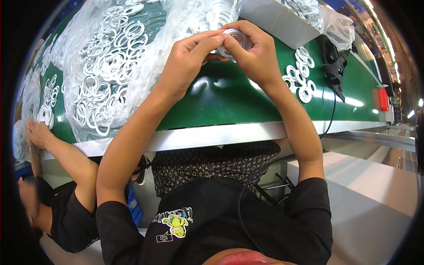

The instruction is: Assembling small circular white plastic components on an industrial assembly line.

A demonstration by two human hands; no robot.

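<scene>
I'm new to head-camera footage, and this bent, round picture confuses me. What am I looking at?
There is no machine here, just a person's bare hands. The single picture comes from a wide camera worn on the head, looking down; its lens bends straight edges. The left hand and right hand together hold a small round piece above a green table. Many white rings lie to the left, with clear plastic around them; a smaller group lies to the right, near a pale box. The hand at far left belongs to someone else.
</scene>
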